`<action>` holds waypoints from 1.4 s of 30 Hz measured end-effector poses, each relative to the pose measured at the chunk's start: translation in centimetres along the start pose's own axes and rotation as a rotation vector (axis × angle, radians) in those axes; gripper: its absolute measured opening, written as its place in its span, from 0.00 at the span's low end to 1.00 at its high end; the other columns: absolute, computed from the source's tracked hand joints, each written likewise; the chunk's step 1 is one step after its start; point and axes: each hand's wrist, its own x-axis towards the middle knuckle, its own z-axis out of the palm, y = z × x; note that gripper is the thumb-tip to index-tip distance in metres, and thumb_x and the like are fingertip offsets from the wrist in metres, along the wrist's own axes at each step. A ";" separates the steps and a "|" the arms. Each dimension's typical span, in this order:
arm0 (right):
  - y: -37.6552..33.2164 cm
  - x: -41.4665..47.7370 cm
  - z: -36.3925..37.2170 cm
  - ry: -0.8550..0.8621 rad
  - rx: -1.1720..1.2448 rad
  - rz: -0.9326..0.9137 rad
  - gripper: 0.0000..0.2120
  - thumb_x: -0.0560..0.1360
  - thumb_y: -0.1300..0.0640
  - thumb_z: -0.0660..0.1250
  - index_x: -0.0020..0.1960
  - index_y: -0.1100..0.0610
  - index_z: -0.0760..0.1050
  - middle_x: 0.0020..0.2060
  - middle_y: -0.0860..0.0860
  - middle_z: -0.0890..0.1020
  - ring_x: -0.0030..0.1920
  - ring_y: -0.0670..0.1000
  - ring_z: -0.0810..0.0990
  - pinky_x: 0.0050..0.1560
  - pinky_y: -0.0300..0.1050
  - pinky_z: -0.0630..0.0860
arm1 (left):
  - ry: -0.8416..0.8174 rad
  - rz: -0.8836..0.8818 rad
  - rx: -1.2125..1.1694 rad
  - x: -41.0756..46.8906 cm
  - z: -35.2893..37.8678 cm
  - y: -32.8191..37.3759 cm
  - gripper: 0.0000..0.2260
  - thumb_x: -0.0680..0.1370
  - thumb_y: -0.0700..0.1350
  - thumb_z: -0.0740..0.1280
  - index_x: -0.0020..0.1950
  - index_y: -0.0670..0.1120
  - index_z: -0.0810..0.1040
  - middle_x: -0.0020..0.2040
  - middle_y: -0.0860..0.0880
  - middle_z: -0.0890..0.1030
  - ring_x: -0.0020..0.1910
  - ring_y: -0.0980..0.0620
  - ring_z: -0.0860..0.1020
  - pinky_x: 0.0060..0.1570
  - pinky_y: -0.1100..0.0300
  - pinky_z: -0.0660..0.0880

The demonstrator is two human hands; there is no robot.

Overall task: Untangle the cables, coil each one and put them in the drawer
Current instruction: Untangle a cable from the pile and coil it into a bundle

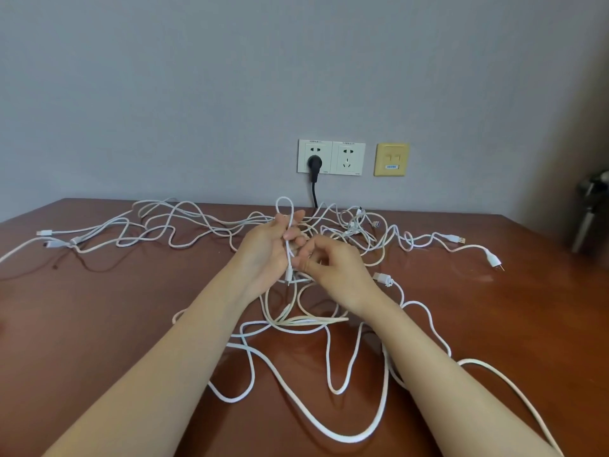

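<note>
My left hand (268,250) curls its fingers round a white cable (288,255), folded so that a narrow loop stands up above my fingers and its small connector end hangs below my palm. My right hand (334,270) sits just beside it, fingers curled, thumb tip against the same strand; whether it truly pinches, I cannot tell. The other cables (309,321) sprawl in a loose white tangle over the brown worktop (99,308), under both forearms.
</note>
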 end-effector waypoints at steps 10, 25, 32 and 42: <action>-0.3 -0.2 -1.6 -0.054 0.259 0.107 0.12 0.72 0.67 0.68 0.36 0.53 0.80 0.29 0.42 0.81 0.33 0.39 0.77 0.39 0.31 0.71 | 0.026 -0.112 -0.008 1.4 -2.0 0.5 0.16 0.84 0.45 0.47 0.38 0.45 0.64 0.21 0.54 0.62 0.16 0.60 0.58 0.15 0.70 0.56; -0.7 -0.2 -3.2 -0.222 0.412 0.059 0.10 0.64 0.59 0.69 0.46 0.51 0.80 0.44 0.48 0.81 0.43 0.44 0.80 0.48 0.36 0.74 | 0.043 -0.207 0.000 -0.6 -1.4 1.8 0.16 0.83 0.41 0.47 0.38 0.45 0.66 0.21 0.54 0.61 0.15 0.60 0.57 0.14 0.70 0.53; -1.2 -0.5 -3.3 -0.293 0.239 0.098 0.04 0.71 0.61 0.71 0.38 0.53 0.81 0.37 0.51 0.81 0.40 0.45 0.78 0.46 0.33 0.72 | 0.205 -0.148 -0.041 -0.2 -2.3 2.0 0.16 0.83 0.37 0.45 0.37 0.44 0.63 0.19 0.54 0.60 0.13 0.60 0.56 0.13 0.70 0.51; -3.4 -0.7 -1.9 0.005 0.562 0.044 0.10 0.72 0.64 0.67 0.33 0.57 0.78 0.23 0.47 0.78 0.26 0.43 0.74 0.29 0.33 0.71 | 0.081 -0.166 0.824 -1.8 1.0 0.7 0.14 0.81 0.39 0.55 0.36 0.45 0.71 0.16 0.55 0.65 0.12 0.61 0.60 0.16 0.74 0.55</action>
